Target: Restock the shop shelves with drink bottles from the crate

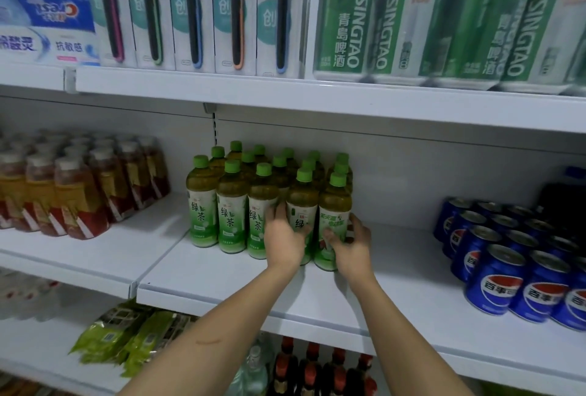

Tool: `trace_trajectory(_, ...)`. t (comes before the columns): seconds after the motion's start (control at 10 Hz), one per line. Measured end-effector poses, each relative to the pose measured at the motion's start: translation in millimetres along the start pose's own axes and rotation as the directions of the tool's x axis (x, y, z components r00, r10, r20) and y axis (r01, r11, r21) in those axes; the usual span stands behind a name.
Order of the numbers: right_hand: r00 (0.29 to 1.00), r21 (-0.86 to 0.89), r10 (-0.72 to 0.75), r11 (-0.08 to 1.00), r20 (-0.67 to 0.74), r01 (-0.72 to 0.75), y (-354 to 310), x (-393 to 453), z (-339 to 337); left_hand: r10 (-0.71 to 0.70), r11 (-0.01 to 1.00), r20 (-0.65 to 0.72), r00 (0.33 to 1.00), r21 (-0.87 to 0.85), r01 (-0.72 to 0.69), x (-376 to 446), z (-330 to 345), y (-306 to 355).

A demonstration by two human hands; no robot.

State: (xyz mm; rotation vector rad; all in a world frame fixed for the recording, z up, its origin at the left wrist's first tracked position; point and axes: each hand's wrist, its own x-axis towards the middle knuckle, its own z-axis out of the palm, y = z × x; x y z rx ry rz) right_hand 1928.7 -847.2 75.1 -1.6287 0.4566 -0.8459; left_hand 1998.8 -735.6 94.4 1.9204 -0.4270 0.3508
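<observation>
You stand before white shop shelves, and the middle shelf (222, 281) carries the green tea bottles. Your left hand (283, 237) wraps one front-row bottle (301, 202), and your right hand (350, 245) clasps the end bottle (334, 205) just beside it, probably to press both into the row. Both bottles stand upright, long axis vertical, caps up, labels facing you. Blue cans (494, 275) stand well apart on the right.
</observation>
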Motion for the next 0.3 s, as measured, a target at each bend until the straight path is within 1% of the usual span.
trace_trajectory(0.1,1.0,-0.058,0.001,0.998,0.009,0.0,-0.4,-1.0,2.3,-0.008,1.0,0.057,0.998,-0.002,0.008,-8.3,-6.2,-1.0)
trace_trajectory(0.2,0.998,-0.132,0.029,0.991,0.048,-0.022,0.7,-4.2,2.3,-0.013,1.0,0.147,0.989,-0.022,0.017,-17.6,-16.3,-5.7)
trace_trajectory(0.3,0.996,-0.158,0.089,0.984,0.032,-0.083,7.2,-18.2,4.9,0.023,1.0,0.24,0.971,-0.013,-0.02,-22.7,-35.2,-6.4)
